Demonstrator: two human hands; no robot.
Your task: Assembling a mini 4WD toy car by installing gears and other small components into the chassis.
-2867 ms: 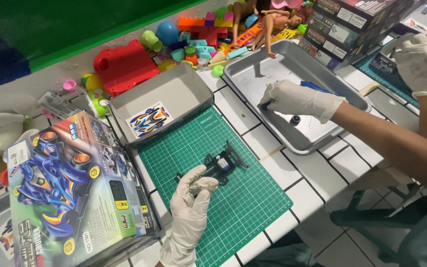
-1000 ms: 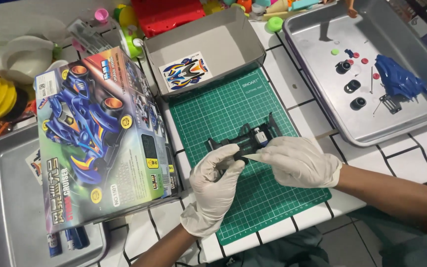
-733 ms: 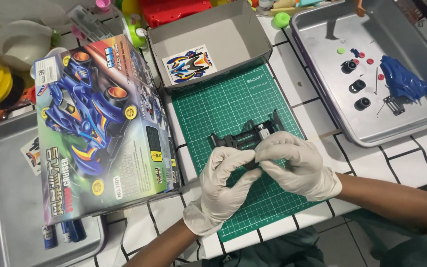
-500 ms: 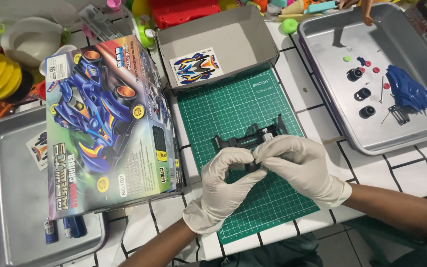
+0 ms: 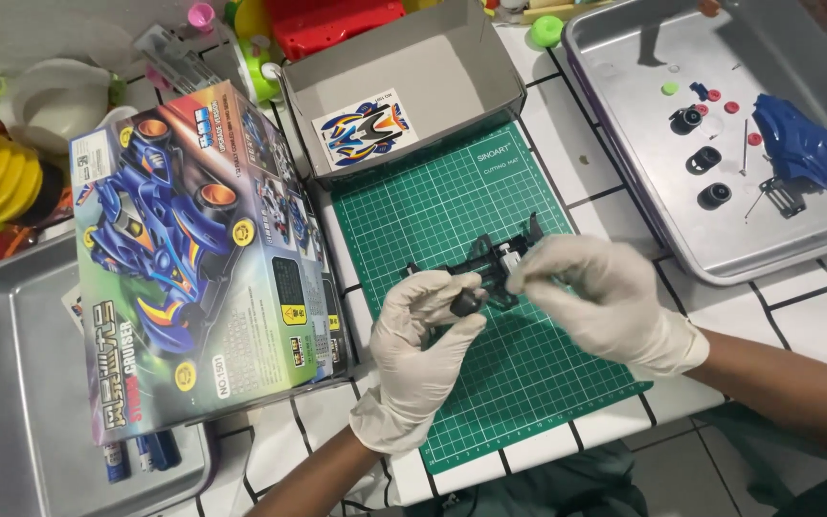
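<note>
White tiled table (image 5: 614, 168): green mat (image 5: 452, 206), 2 trays (image 5: 624, 144).

Both hands wear thin, off-white disposable gloves: the left hand (image 5: 425, 337), low in the middle of the frame, and the right hand (image 5: 597, 297), just right of it. The glove material wrinkles over the knuckles and fingers, and each glove ends in a cuff at the wrist, the left one bunched and loose, the right one rolled into a snug rim. Beyond the cuffs both forearms are bare, with no sleeves, and dark teal-grey clothing shows along the bottom edge and lower right corner of the frame.
</note>
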